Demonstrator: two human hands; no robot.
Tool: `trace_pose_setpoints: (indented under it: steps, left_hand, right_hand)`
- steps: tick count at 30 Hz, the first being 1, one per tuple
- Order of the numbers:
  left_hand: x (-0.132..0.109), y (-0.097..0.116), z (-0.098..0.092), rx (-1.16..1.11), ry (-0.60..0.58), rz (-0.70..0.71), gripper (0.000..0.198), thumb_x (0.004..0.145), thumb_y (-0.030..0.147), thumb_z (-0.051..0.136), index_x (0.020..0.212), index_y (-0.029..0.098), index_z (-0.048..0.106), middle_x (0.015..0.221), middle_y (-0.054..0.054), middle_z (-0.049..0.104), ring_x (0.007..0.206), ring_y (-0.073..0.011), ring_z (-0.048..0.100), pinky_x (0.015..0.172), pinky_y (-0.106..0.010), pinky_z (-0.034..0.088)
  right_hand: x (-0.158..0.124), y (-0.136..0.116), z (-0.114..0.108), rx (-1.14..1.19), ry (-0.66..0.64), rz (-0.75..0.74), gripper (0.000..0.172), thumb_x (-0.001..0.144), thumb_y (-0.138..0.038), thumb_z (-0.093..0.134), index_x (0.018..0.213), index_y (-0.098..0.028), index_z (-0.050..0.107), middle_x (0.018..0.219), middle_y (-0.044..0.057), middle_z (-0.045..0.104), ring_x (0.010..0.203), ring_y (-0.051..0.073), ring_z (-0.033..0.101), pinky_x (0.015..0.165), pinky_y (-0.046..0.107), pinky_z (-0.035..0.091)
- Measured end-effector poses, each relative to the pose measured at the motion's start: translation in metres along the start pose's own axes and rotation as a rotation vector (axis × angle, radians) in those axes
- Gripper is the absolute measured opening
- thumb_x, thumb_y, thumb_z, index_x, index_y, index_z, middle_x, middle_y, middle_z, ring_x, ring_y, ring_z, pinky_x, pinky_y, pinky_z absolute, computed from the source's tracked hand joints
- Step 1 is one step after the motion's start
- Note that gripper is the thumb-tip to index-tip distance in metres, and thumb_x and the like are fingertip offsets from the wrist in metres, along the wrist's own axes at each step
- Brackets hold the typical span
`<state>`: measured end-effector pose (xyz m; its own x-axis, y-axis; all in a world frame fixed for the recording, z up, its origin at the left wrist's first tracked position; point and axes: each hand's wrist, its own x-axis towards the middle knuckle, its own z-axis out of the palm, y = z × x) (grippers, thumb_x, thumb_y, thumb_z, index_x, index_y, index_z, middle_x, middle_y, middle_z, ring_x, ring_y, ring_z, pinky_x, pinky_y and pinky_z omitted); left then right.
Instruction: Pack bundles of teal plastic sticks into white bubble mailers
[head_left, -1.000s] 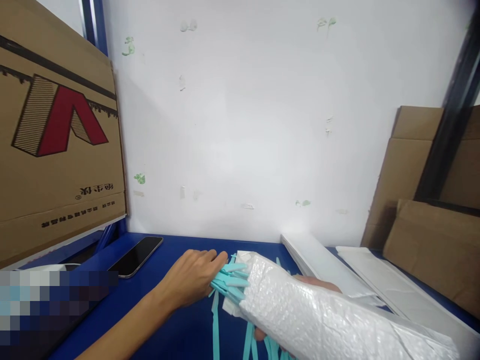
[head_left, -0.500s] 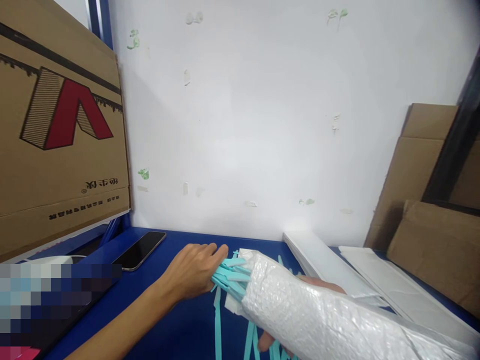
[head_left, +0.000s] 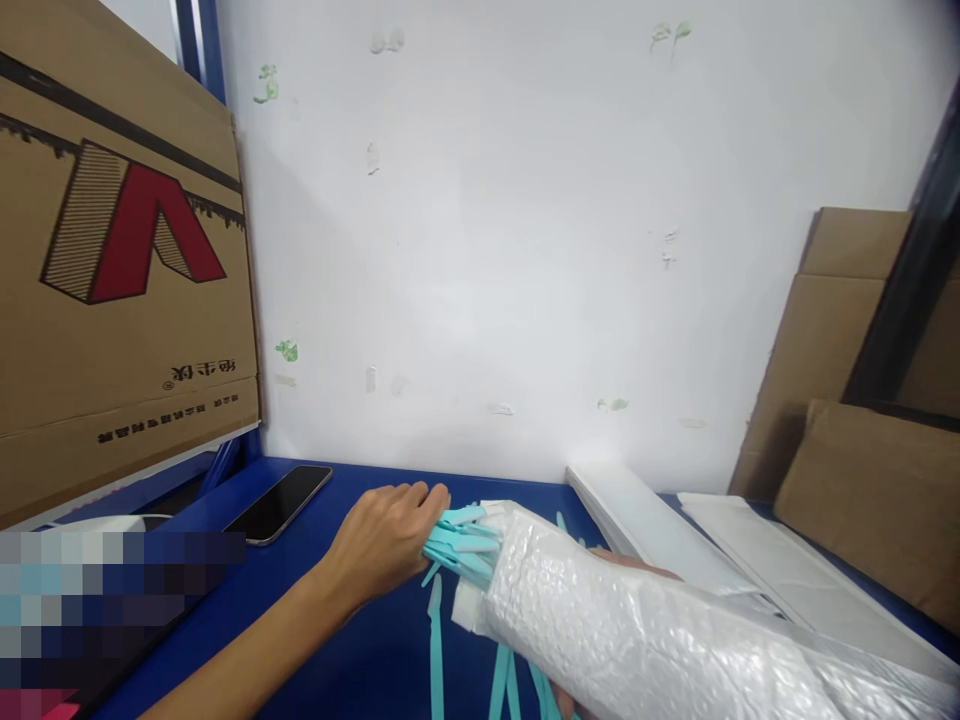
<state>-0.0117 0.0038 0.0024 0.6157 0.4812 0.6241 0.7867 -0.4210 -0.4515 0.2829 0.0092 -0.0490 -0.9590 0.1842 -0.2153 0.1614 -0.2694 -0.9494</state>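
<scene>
My left hand (head_left: 382, 545) is closed round the ends of a bunch of teal plastic strips (head_left: 459, 545) that stick out of a long white bubble-wrap sleeve (head_left: 622, 625). The sleeve lies slantwise from the middle towards the lower right. My right hand (head_left: 637, 568) is under and behind the sleeve, almost wholly hidden, with only a bit of it showing above the wrap. More loose teal strips (head_left: 435, 650) lie on the blue table (head_left: 352, 650) below the sleeve.
A black phone (head_left: 279, 504) lies on the table at the left. A large cardboard box (head_left: 112, 260) stands at the left. Flat white sleeves (head_left: 660, 530) lie at the right, near cardboard sheets (head_left: 847, 420) leaning on the wall. A white wall is straight ahead.
My left hand has tightened round the strip ends and gathered them closer. The view has shifted slightly; the sleeve sits about where it was.
</scene>
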Motion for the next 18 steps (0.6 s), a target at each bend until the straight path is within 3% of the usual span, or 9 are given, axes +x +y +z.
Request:
trace_pose_setpoints:
  steps: [2,6,11,18]
  left_hand:
    - [0.0,0.003,-0.001,0.025,-0.009,-0.012,0.012,0.087,0.012,0.053,0.079,0.021,0.052,0.064,0.001,0.057,0.053,-0.0181,0.056,0.049,-0.029,0.033]
    - [0.002,0.009,-0.006,0.051,-0.123,-0.061,0.011,0.087,0.01,0.05,0.086,0.02,0.055,0.069,-0.001,0.059,0.057,-0.0196,0.059,0.051,-0.029,0.039]
    - [0.006,0.012,-0.011,-0.014,-0.276,-0.095,0.021,0.08,0.014,0.055,0.101,0.017,0.054,0.08,-0.005,0.063,0.067,-0.0229,0.065,0.055,-0.03,0.047]
    - [0.007,0.015,-0.01,-0.024,-0.392,-0.092,0.023,0.083,0.007,0.049,0.103,0.016,0.054,0.081,-0.005,0.063,0.067,-0.0256,0.067,0.054,-0.032,0.05]
  right_hand:
    - [-0.004,-0.004,0.004,0.15,-0.022,0.014,0.1,0.068,-0.091,0.04,0.103,-0.003,0.072,0.103,0.017,0.069,0.097,0.023,0.067,0.09,0.028,0.047]
    - [-0.011,-0.018,0.018,0.304,-0.012,-0.053,0.085,0.085,-0.076,0.042,0.116,-0.001,0.067,0.106,0.014,0.069,0.102,0.021,0.066,0.093,0.028,0.044]
    - [-0.012,-0.021,0.024,0.355,-0.025,-0.048,0.081,0.086,-0.074,0.044,0.118,-0.003,0.067,0.109,0.014,0.068,0.089,0.02,0.068,0.084,0.028,0.047]
    - [-0.011,-0.011,0.03,0.352,-0.007,-0.186,0.083,0.083,-0.076,0.042,0.112,-0.003,0.07,0.104,0.015,0.07,0.092,0.023,0.067,0.077,0.029,0.048]
